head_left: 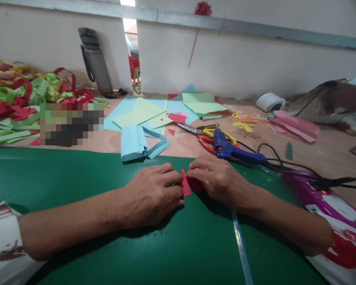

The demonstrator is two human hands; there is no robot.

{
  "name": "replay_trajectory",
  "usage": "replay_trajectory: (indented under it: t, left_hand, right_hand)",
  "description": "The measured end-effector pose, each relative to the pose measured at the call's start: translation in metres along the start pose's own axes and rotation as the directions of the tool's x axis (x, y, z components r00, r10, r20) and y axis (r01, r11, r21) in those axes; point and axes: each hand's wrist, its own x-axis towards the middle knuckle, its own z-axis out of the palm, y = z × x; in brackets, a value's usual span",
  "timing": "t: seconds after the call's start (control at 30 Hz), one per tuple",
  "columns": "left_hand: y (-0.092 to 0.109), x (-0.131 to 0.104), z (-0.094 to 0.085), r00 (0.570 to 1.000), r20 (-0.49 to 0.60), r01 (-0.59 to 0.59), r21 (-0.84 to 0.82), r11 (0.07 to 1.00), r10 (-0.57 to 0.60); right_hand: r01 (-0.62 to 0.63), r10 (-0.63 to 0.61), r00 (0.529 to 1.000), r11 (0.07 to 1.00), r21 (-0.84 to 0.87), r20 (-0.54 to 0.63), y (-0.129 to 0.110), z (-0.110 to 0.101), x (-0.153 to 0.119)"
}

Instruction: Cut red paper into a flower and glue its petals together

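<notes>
Pale wall (240, 63) spans the upper frame. Green mat (130, 253) covers most of the lower half. Heap of coloured strips (38, 87), mostly green and red, at far left. Light blue and green paper sheets (145, 109) overlap at upper centre. Bag (320, 101) against the wall, upper right.

Left hand (157, 194), centre of frame: fingers curled, their tips drawn in on the left side of a red paper piece (186, 188); thumb hidden. Right hand (215, 176), just right of centre: fingers bent and close together, tips pinching the red paper piece near its upper end.

Purple power unit (335, 198), lower right, orange light lit. Grey bottle (97, 59), upper left, upright by the wall. Blue glue gun (234, 150) lies beyond the right hand, against the scissors (206, 144). Folded light blue paper (133, 142) sits at the mat's far edge, left of centre. Pink sheets (299, 124) at right; white roll (269, 102) above them.

Red paper piece: mid-frame over the mat, between both hands. Red shows on both sides of the right fingertips; cannot tell whether it is one continuous piece.
</notes>
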Motion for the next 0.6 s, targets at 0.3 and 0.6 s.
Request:
replay_trajectory:
  t: [0.3, 0.6]
  left_hand:
    - [0.0003, 0.0001, -0.0004, 1.0, 0.0, 0.006, -0.017, 1.0, -0.006]
    - [0.0015, 0.0002, -0.0017, 1.0, -0.02, 0.012, -0.035, 0.999, -0.013]
  right_hand:
    - [-0.038, 0.038, 0.999, 0.999, 0.021, 0.007, -0.0001, 0.0001, 0.0008]
    - [-0.054, 0.054, 0.998, 0.998, 0.031, 0.01, -0.0009, 0.0006, 0.0005]
